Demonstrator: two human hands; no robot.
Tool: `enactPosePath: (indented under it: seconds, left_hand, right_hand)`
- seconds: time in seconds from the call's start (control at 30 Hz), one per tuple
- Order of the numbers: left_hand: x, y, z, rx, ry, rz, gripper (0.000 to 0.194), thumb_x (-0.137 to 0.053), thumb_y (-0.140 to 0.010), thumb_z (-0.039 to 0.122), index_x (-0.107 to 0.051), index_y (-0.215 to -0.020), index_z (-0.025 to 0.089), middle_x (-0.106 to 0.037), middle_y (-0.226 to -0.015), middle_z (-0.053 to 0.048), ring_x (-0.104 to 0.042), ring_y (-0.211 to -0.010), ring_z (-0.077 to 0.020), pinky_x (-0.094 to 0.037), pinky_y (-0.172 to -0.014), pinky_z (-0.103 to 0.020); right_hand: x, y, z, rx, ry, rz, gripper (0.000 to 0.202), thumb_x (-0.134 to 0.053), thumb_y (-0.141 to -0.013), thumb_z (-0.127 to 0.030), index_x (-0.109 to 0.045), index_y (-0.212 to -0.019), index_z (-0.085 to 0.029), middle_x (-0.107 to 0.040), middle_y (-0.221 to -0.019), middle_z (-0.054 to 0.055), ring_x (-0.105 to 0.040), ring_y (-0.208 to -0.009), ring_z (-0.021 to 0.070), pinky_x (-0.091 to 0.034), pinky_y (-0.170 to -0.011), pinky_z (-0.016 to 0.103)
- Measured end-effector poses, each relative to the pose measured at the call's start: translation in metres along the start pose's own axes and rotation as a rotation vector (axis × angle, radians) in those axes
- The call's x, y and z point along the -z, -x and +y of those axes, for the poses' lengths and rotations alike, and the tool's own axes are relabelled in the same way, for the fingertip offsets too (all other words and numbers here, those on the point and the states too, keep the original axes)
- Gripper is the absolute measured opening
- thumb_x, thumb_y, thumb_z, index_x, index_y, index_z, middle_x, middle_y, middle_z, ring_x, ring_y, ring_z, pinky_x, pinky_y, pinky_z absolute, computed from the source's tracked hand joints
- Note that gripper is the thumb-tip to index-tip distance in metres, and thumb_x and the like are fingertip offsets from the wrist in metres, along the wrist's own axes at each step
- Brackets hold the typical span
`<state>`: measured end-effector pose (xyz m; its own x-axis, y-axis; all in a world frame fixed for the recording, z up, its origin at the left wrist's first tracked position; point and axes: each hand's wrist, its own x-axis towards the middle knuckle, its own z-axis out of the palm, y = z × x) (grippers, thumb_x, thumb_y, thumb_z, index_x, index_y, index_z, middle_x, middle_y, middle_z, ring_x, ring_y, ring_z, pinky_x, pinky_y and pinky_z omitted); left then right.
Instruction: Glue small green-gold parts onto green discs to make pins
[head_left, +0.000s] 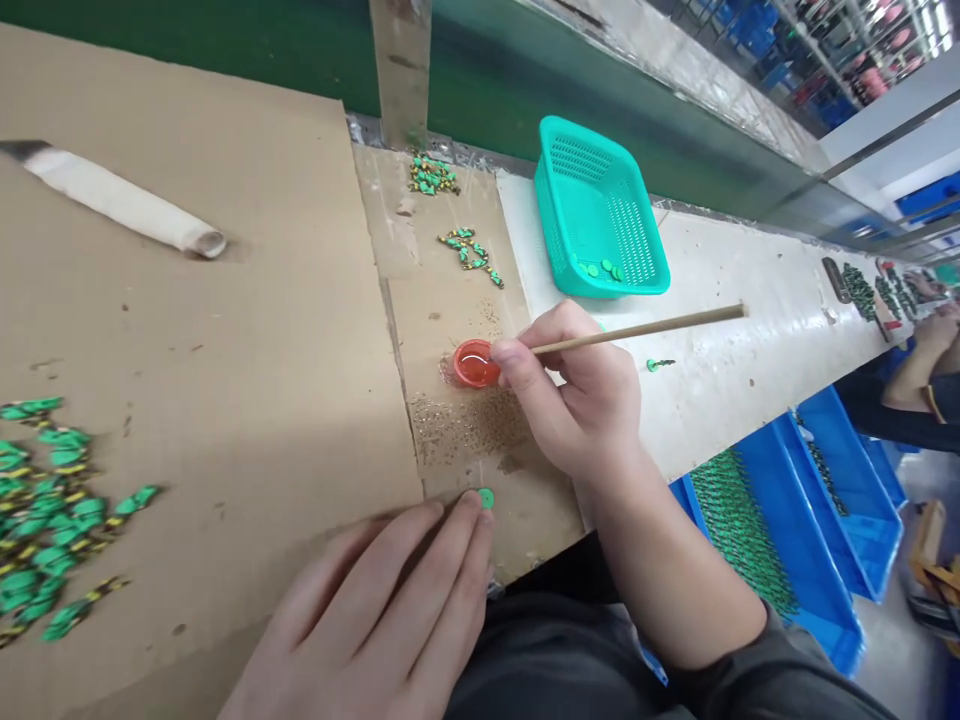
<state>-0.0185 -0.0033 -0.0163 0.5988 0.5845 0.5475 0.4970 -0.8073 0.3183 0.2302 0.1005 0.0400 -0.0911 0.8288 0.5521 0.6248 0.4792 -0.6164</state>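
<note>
A stick (660, 325) is pinched by the right hand (581, 400), apparently to reach the cup (474, 364); at the cup's six o'clock, a disc (487, 498) is touched by the left hand (382, 605), grip hidden.

Single head-worn view, looking forward and down from just above the torso (559, 655). Set closest to left hand (386, 610), cropped by the bottom edge; a bit farther from right hand (577, 395), framed near center. Rolled off level. Wide: takes in basket (553, 235) beyond right hand, bins (836, 635) to its right, and looks along bench (720, 265) to a distant co-worker's arm (911, 375).
</note>
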Motion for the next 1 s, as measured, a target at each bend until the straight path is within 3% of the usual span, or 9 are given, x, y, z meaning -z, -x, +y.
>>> enactPosePath:
  seconds: [0.17,0.57,0.8,1.0]
  left_hand:
    - [-0.002,-0.001,-0.001,0.014,0.032,0.051,0.031,-0.068,-0.117,0.021,-0.086,-0.141,0.014,-0.083,-0.158,-0.010,-0.075,-0.139,-0.0304,-0.039,-0.151,-0.049]
    - [-0.006,0.005,0.000,0.033,0.071,0.050,0.035,-0.067,-0.115,0.020,-0.086,-0.145,0.018,-0.082,-0.162,-0.007,-0.076,-0.141,-0.0299,-0.044,-0.146,-0.050]
    - [-0.003,0.005,0.000,0.041,0.051,0.017,0.038,-0.070,-0.115,0.019,-0.084,-0.150,0.020,-0.082,-0.163,-0.007,-0.076,-0.142,-0.0338,-0.047,-0.141,-0.053]
    - [-0.004,0.006,-0.002,0.054,0.086,0.031,0.035,-0.071,-0.117,0.024,-0.084,-0.149,0.019,-0.082,-0.164,-0.008,-0.076,-0.143,-0.0323,-0.044,-0.147,-0.051]
  right_hand:
    - [-0.002,0.003,-0.001,0.001,0.041,-0.026,0.036,-0.076,-0.124,-0.029,-0.062,-0.091,-0.027,-0.064,-0.079,-0.006,-0.064,-0.069,0.0120,-0.050,-0.066,0.030]
    - [-0.004,0.003,0.000,-0.015,0.029,-0.036,0.035,-0.075,-0.124,-0.030,-0.064,-0.092,-0.027,-0.064,-0.079,-0.006,-0.065,-0.070,0.0119,-0.051,-0.065,0.029]
    - [0.002,0.017,-0.001,-0.055,-0.059,0.193,0.025,-0.075,-0.125,-0.041,-0.067,-0.103,-0.030,-0.069,-0.084,-0.003,-0.066,-0.069,0.0157,-0.056,-0.066,0.036]
    - [0.004,0.017,0.007,-0.206,-0.063,0.053,0.034,-0.073,-0.124,-0.036,-0.060,-0.094,-0.028,-0.066,-0.078,-0.007,-0.064,-0.064,0.0110,-0.051,-0.064,0.029]
